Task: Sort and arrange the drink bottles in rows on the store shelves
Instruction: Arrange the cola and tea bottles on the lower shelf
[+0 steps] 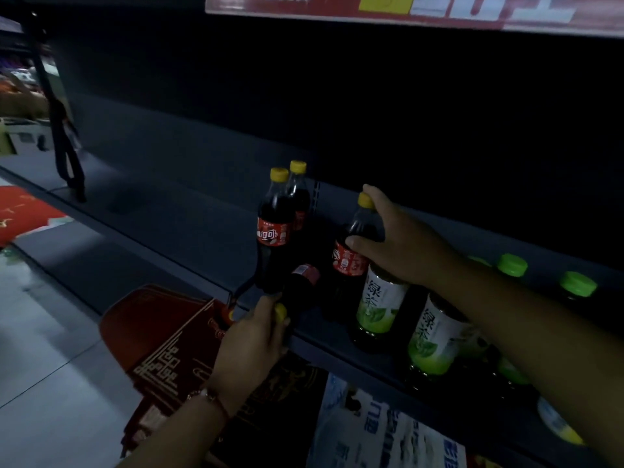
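Two upright cola bottles (275, 228) with yellow caps and red labels stand one behind the other on the dark shelf (189, 224). My right hand (395, 244) grips the neck of a third upright cola bottle (347, 265) just right of them. My left hand (256, 336) holds the yellow-capped end of a cola bottle lying on its side (302, 282) at the shelf's front edge. Green tea bottles (380, 305) with white-green labels stand right of the colas, partly hidden by my right forearm.
Lime-green caps (511, 265) of more tea bottles show further right. Red cartons (162, 336) and a white-blue package (381, 430) sit below the shelf. A red and white price banner (405, 8) runs overhead. The shelf's left stretch is bare, with a dark bracket (67, 157) there.
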A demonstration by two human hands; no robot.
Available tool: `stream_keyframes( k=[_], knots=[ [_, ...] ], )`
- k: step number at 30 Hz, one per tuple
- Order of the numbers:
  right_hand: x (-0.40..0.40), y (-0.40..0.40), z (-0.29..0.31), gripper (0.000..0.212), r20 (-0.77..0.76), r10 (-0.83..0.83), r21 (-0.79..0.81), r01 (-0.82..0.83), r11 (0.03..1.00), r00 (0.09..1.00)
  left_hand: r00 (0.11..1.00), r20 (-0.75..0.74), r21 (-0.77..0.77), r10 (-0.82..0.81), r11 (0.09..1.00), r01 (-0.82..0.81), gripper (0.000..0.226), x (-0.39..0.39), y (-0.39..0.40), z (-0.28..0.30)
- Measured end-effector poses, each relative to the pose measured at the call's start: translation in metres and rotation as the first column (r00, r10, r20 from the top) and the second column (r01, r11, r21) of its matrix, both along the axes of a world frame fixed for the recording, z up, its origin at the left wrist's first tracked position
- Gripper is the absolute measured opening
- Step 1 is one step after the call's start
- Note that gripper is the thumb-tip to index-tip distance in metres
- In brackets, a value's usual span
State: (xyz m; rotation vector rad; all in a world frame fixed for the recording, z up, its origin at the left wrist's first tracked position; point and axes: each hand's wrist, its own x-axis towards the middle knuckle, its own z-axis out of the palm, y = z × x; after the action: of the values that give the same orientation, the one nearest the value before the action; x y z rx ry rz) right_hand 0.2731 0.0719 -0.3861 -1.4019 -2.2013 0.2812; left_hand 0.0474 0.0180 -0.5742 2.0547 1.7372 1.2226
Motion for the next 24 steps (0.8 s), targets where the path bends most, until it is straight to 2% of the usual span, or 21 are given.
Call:
stream_keyframes(
  k=[3,5,9,15,18,21,24],
  knots=[
    [0.001,-0.001,0.001,0.082,-0.057,-0.015,-0.027,0.013,1.0,0.998,0.998,0.069,0.079,-0.01,0.997,0.005,0.04,-0.005,-0.002,0.021],
    [0.001,-0.002,0.001,0.076,-0.101,-0.027,-0.046,0.022,0.999,0.995,0.985,0.168,0.11,-0.023,0.994,0.005,0.04,-0.001,-0.009,0.042],
    [-0.003,-0.004,0.003,0.063,-0.185,-0.066,-0.071,0.054,0.996,0.98,0.956,0.275,0.216,-0.103,0.975,0.043,0.029,0.012,-0.017,0.093],
    [-0.005,-0.005,0.003,0.06,-0.218,-0.061,-0.079,0.045,0.996,0.974,0.918,0.366,0.111,-0.152,0.987,0.119,0.015,0.02,0.02,0.155],
    [-0.005,-0.005,0.003,0.06,-0.236,-0.047,-0.09,0.026,0.996,0.971,0.936,0.297,0.146,-0.19,0.978,0.152,0.007,0.023,0.041,0.164],
    [-0.006,-0.004,0.004,0.06,-0.235,-0.05,-0.11,0.025,0.994,0.971,0.967,0.187,0.173,-0.171,0.975,0.139,0.015,0.023,0.06,0.163],
    [-0.004,-0.003,0.004,0.06,-0.244,-0.043,-0.128,0.012,0.992,0.969,0.979,0.142,0.177,-0.147,0.977,0.121,0.018,0.021,0.077,0.158]
  ],
)
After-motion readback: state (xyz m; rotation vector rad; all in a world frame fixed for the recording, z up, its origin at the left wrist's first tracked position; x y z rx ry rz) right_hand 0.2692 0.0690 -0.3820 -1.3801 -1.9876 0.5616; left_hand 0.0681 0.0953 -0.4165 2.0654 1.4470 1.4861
